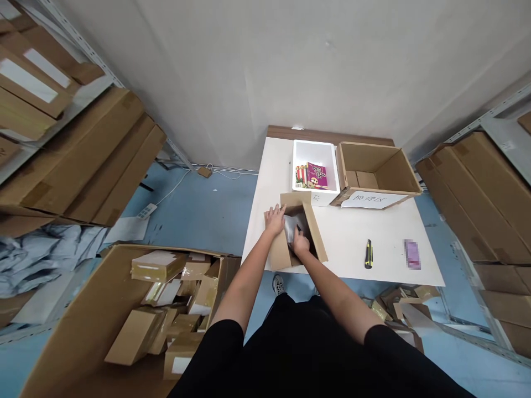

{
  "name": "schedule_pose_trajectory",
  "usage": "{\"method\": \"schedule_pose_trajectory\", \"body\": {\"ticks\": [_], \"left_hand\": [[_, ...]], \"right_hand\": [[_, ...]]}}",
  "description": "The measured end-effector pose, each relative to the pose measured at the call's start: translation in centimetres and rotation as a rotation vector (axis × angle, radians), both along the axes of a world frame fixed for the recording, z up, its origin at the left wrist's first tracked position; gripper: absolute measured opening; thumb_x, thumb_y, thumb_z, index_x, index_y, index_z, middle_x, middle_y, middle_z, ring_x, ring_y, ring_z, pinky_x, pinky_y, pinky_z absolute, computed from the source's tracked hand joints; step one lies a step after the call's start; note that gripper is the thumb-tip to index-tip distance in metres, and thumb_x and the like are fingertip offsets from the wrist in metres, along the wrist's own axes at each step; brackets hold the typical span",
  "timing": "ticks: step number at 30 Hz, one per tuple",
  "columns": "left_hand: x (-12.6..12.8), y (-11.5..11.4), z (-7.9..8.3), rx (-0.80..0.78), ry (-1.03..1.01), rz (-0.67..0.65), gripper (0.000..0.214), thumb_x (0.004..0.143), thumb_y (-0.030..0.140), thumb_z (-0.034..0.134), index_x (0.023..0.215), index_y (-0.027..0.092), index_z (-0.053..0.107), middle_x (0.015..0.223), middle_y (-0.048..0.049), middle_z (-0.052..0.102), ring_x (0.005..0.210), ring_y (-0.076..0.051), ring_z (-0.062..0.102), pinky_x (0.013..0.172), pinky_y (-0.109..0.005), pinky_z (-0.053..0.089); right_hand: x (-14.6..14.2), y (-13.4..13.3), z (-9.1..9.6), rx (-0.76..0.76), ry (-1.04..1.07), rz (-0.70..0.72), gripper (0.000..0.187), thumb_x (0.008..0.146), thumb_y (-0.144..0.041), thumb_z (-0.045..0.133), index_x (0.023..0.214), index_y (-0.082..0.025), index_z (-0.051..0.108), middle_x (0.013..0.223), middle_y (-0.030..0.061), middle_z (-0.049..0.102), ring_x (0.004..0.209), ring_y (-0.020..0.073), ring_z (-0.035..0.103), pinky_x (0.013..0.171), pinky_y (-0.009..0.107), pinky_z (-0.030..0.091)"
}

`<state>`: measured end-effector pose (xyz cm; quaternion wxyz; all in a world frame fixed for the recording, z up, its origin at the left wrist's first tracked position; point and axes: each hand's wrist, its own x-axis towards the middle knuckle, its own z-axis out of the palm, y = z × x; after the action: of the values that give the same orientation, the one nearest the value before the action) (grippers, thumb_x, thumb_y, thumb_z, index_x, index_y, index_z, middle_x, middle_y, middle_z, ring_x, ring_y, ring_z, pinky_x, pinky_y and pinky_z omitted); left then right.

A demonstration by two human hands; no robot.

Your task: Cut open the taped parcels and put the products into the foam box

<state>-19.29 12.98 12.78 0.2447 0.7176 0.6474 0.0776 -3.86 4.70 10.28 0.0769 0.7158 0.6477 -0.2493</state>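
Note:
An opened small cardboard box (279, 256) stands at the near left of the white table, its flaps raised or folded outward. My left hand (275, 219) lies on its left edge, fingers stretched out and apart. My right hand (300, 242) reaches into the box with its fingers curled in. A silvery, see-through plastic wrapping (290, 225) lies inside, against those fingers. Something small and dark shows at my right fingertips, too hidden to name. The box's bottom is mostly out of sight.
Behind the box stand a white bin (314, 145) with colourful booklets (317, 176) and a larger labelled carton (409, 171). A yellow-black box cutter (369, 254) and a blurred purple item (412, 254) lie rightward. A big carton (70, 309) of parcels stands left; loaded shelves flank both sides.

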Motion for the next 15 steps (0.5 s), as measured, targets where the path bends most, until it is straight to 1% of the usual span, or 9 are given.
{"method": "schedule_pose_trajectory", "body": {"ticks": [3, 5, 7, 10, 12, 15], "left_hand": [[0.0, -2.7, 0.1, 0.036, 0.023, 0.063, 0.069, 0.1, 0.037, 0.05, 0.167, 0.028, 0.035, 0.177, -0.0101, 0.021, 0.163, -0.041, 0.007, 0.127, -0.066, 0.013], [0.2, -4.9, 0.2, 0.051, 0.03, 0.099, 0.068, 0.101, 0.04, 0.049, 0.165, 0.023, 0.039, 0.177, -0.0139, 0.018, 0.164, -0.04, 0.002, 0.127, -0.066, 0.013], [0.6, -7.2, 0.2, 0.061, 0.038, 0.109, 0.069, 0.099, 0.041, 0.052, 0.164, 0.019, 0.041, 0.177, -0.0158, 0.017, 0.164, -0.038, 0.001, 0.129, -0.063, 0.011], [1.2, -10.2, 0.0, 0.05, 0.031, 0.108, 0.078, 0.093, 0.047, 0.063, 0.163, 0.019, 0.042, 0.177, -0.0151, 0.018, 0.164, -0.039, -0.002, 0.131, -0.061, 0.007], [1.7, -11.7, -0.3, 0.017, 0.028, 0.135, 0.091, 0.086, 0.055, 0.071, 0.164, 0.021, 0.04, 0.178, -0.0146, 0.012, 0.163, -0.044, -0.007, 0.129, -0.065, 0.009], [2.4, -12.8, -0.8, -0.078, 0.044, 0.219, 0.113, 0.073, 0.063, 0.081, 0.167, 0.026, 0.033, 0.179, -0.0127, 0.0, 0.16, -0.052, -0.011, 0.123, -0.074, 0.018]], "right_hand": [[0.6, 0.0, 0.0, -0.022, -0.014, 0.037, 0.058, 0.1, -0.018, 0.055, 0.158, -0.018, 0.047, 0.136, 0.0244, 0.065, 0.108, 0.0305, 0.074, 0.094, 0.039, 0.055], [1.3, 0.4, 0.3, -0.015, -0.026, 0.054, 0.054, 0.102, -0.018, 0.052, 0.156, -0.017, 0.048, 0.127, 0.022, 0.071, 0.108, 0.0288, 0.074, 0.094, 0.038, 0.055], [2.1, 0.8, 1.2, -0.003, -0.028, 0.062, 0.052, 0.104, -0.019, 0.052, 0.155, -0.014, 0.048, 0.121, 0.0206, 0.074, 0.108, 0.0277, 0.074, 0.094, 0.036, 0.054], [3.5, 1.4, 3.1, 0.034, 0.016, 0.096, 0.049, 0.101, -0.015, 0.055, 0.15, -0.012, 0.051, 0.121, 0.0204, 0.074, 0.111, 0.0279, 0.073, 0.095, 0.033, 0.053], [4.3, 1.6, 4.6, 0.081, 0.04, 0.116, 0.05, 0.097, -0.01, 0.054, 0.147, -0.014, 0.053, 0.123, 0.019, 0.074, 0.111, 0.0286, 0.072, 0.096, 0.034, 0.052], [5.6, 1.6, 7.0, 0.172, 0.072, 0.103, 0.06, 0.091, -0.007, 0.053, 0.15, -0.017, 0.05, 0.124, 0.0172, 0.074, 0.108, 0.0304, 0.072, 0.097, 0.037, 0.052]]}}
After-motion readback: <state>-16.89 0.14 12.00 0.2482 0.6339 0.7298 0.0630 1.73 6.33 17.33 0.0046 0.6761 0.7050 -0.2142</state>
